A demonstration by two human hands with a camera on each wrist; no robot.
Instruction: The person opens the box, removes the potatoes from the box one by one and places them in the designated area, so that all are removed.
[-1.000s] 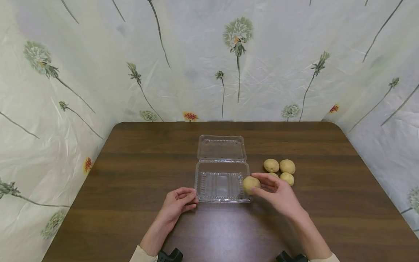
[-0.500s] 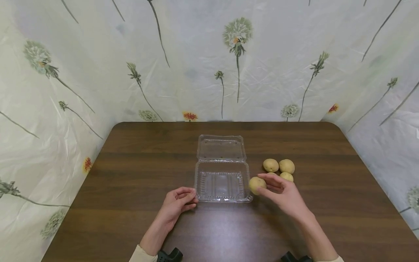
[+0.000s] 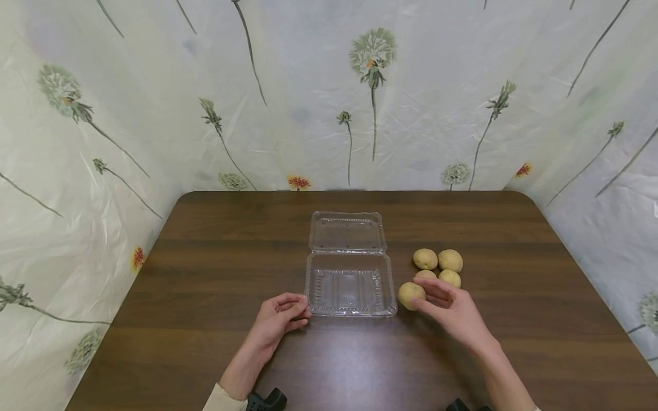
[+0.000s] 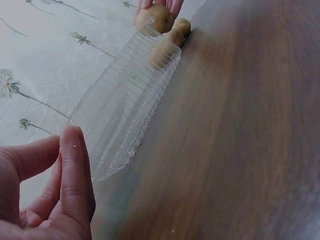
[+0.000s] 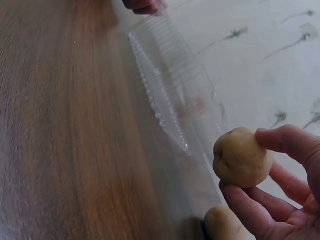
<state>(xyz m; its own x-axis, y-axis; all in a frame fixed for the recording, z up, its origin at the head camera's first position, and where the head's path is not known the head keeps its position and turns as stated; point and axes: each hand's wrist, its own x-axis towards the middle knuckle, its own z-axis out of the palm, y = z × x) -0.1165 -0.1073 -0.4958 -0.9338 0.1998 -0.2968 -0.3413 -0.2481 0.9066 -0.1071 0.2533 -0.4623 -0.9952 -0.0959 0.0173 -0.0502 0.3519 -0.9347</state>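
Observation:
A clear plastic clamshell container (image 3: 349,285) lies unfolded on the table, its lid (image 3: 347,231) laid back toward the wall. My left hand (image 3: 280,315) pinches the container's near left corner between thumb and fingers; the left wrist view shows the fingertips (image 4: 72,135) at the rim. Just right of the container, my right hand (image 3: 457,314) holds a potato (image 3: 412,295) by thumb and fingertips. In the right wrist view this potato (image 5: 243,157) appears raised, with another potato (image 5: 223,223) below it. The container's base has nothing in it.
Behind the right hand several more potatoes (image 3: 450,261) sit in a tight group on the brown wooden table (image 3: 216,257). A flower-printed sheet (image 3: 308,85) hangs around the table's back and sides.
My right hand has carried the potato rightward and slightly nearer, from over the container's right edge to beside it. The left hand and the container have stayed in place.

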